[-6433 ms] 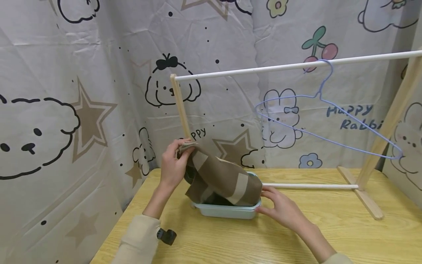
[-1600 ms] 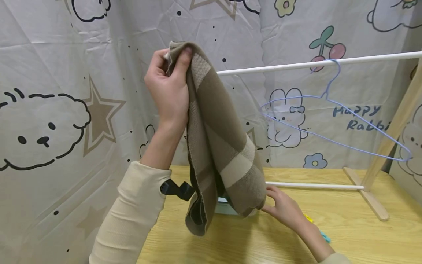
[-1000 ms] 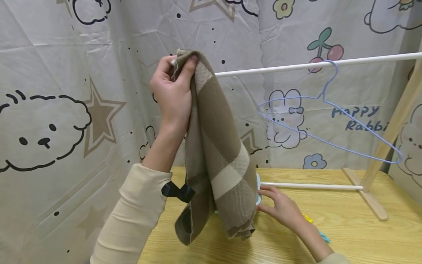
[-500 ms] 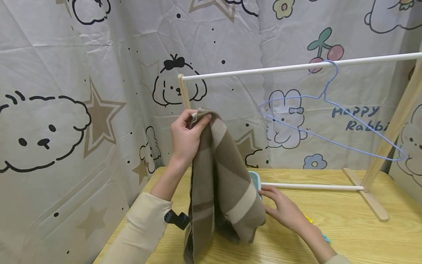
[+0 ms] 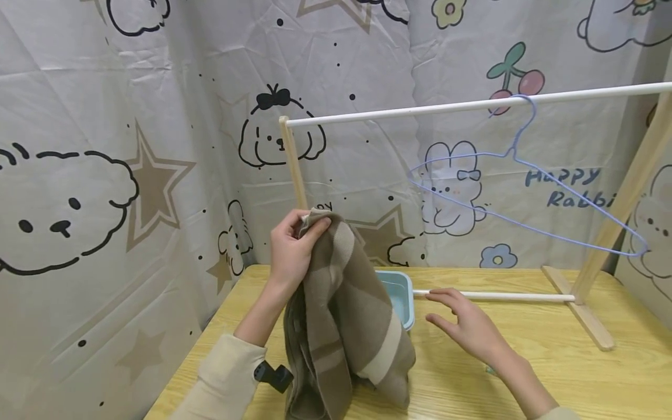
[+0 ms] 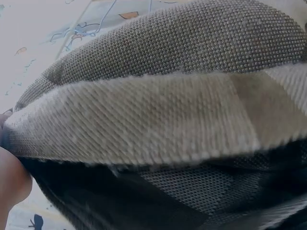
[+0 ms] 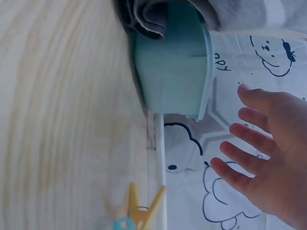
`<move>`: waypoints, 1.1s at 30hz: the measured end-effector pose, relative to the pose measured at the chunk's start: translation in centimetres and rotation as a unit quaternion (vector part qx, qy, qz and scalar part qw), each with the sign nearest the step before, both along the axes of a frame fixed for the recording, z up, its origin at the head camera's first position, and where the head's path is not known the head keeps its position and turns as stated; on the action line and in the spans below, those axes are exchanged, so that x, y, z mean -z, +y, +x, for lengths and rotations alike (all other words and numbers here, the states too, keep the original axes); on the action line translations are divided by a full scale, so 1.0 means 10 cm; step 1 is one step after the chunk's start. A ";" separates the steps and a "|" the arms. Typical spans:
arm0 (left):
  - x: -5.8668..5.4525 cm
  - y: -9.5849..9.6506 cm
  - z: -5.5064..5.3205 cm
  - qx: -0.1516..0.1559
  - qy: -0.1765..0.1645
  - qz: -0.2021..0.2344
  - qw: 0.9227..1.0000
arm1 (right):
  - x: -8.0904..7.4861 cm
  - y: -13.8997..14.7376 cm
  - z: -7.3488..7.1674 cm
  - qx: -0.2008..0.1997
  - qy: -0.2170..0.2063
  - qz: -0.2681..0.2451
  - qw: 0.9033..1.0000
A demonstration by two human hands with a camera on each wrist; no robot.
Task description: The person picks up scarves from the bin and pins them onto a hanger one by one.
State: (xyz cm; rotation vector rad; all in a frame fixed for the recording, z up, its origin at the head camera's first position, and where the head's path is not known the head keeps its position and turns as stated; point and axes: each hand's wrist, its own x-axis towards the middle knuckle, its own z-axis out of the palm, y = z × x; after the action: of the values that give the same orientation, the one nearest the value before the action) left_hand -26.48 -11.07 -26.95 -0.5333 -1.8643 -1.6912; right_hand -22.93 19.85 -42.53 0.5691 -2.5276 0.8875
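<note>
My left hand (image 5: 291,248) pinches the top edge of a brown and beige checked scarf (image 5: 362,315) between thumb and fingers. The scarf hangs in loose folds over the table, its lower end cut off by the head view's bottom edge. In the left wrist view, the woven scarf (image 6: 144,117) fills most of the picture. Partly behind it is a light blue plastic tub (image 5: 409,291). My right hand (image 5: 469,326) is held just right of the tub, fingers spread and holding nothing; in the right wrist view it is apart from the tub (image 7: 175,86).
A rack with a white top rail (image 5: 383,114) and wooden posts stands behind. On the rail hangs a blue wire hanger (image 5: 511,153). A white lower bar (image 5: 504,296) runs near the table's back. A yellow clothespin (image 7: 139,215) and something turquoise lie near my right hand.
The left hand has lifted the scarf up out of the tub, then lowered it in front, towards the table. The right hand has let go of the tub's right side and moved slightly away.
</note>
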 end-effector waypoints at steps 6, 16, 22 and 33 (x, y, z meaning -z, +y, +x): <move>0.17 -0.07 0.02 -0.003 -0.005 -0.016 1.000 | -0.12 0.09 0.03 0.007 0.020 0.006 1.000; 0.40 -0.11 0.01 -0.002 -0.010 -0.017 1.000 | -0.22 0.25 0.02 0.021 0.049 0.018 0.998; 0.49 -0.15 0.01 -0.009 -0.021 -0.017 1.000 | -0.33 0.34 0.05 0.025 0.072 0.016 0.997; 0.62 -0.18 0.04 -0.011 -0.041 -0.023 0.999 | -0.54 0.54 0.12 0.044 0.095 0.014 0.994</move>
State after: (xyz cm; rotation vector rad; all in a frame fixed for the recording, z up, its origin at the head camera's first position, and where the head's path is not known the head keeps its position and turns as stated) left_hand -26.10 -12.90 -33.14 -0.4671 -1.9640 -1.6827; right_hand -21.68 25.20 -37.09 0.5196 -2.3773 0.7321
